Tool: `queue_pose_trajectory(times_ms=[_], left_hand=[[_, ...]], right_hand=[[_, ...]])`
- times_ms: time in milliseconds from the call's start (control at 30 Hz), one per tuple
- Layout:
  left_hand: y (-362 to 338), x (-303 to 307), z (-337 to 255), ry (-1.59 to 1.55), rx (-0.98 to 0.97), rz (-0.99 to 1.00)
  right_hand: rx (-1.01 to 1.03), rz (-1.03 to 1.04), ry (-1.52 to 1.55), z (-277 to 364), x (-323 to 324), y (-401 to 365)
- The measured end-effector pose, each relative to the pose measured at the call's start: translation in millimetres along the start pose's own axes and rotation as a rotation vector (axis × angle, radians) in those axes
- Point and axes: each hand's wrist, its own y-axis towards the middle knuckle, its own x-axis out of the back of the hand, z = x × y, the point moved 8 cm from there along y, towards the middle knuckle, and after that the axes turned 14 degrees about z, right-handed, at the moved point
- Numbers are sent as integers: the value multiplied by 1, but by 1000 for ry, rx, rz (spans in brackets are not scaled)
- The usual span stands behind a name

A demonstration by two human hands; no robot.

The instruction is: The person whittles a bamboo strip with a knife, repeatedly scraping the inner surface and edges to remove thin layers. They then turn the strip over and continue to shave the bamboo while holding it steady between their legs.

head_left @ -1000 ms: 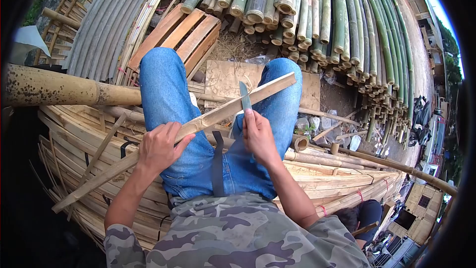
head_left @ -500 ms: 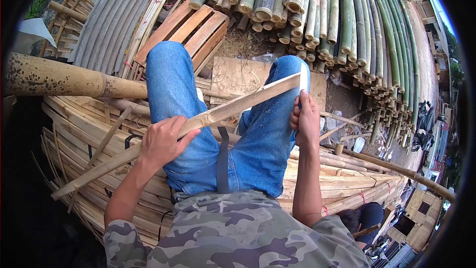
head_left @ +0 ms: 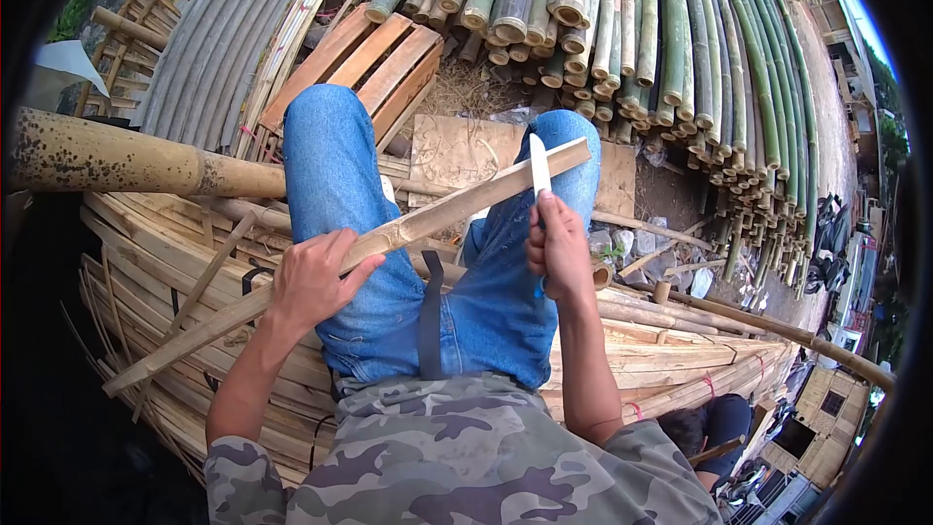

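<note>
The left hand [head_left: 311,277] is wrapped around the middle of a long pale flat bamboo strip [head_left: 428,219] that lies slanted over two knees in blue jeans [head_left: 330,165]. The right hand [head_left: 559,248] grips a knife with a pale blade [head_left: 539,163], and the blade touches the strip near its far end. A pile of round green bamboo poles [head_left: 622,19] and a brown wooden pallet [head_left: 360,63] lie beyond the hands, a thick spotted yellow bamboo pole [head_left: 117,163] lies left of the left hand, and the strip's far tip has open air around it.
</note>
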Motion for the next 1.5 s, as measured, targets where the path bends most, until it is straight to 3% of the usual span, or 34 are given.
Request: queue_pose_trajectory(times_ms=[67, 133, 267, 333, 400, 433, 467, 533, 567, 667, 733, 800, 867, 933, 1033, 1100, 1200, 1267, 1400, 1500], left_hand=[[3, 3, -5, 11, -29, -10], [1, 0, -3, 23, -19, 8], [2, -1, -1, 10, -8, 12], [5, -1, -4, 25, -19, 9], [5, -2, -5, 36, -37, 6], [6, -1, -6, 23, -56, -24], [5, 2, -6, 11, -73, -49], [3, 4, -5, -2, -51, -11], [2, 2, -3, -29, -22, 21], [4, 1, 0, -60, -8, 41], [2, 1, 3, -58, -5, 48], [4, 2, 3, -59, 7, 44], [2, 3, 0, -29, -11, 37], [0, 4, 0, -9, -24, 19], [-3, 4, -4, 30, 15, 56], [-2, 0, -4, 57, 59, 104], [2, -6, -20, 290, -32, 12], [9, 3, -42, 269, -85, -263], [37, -35, -59, 105, -163, -137], [31, -21, -41, 45, -134, -151]], right_hand=[[118, -70, 13, 13, 25, 6], [-58, 128, -100, -46, -56, -1], [-57, 102, -1, -17, -27, 2], [92, 8, -23, 7, 13, 14], [-15, 162, -177, -39, -49, 5], [95, 367, -378, -63, -92, -5], [96, 370, -377, -58, -93, -5], [52, 273, -253, -38, -84, -3], [-10, 128, -18, -17, -50, 2], [106, -12, -76, 17, 4, 10], [35, -22, -134, 3, -11, 9], [74, 104, -425, -35, -48, 8], [147, 199, -468, -36, -64, 1], [-18, 129, -171, -20, -37, -2], [29, -18, -73, 13, 10, -9], [70, -63, -187, 20, 29, -11], [94, -155, -289, 9, 40, -9], [103, -184, -318, 3, 36, -9], [171, -257, -466, 11, 31, -12], [117, -269, -524, 17, 31, -14]])
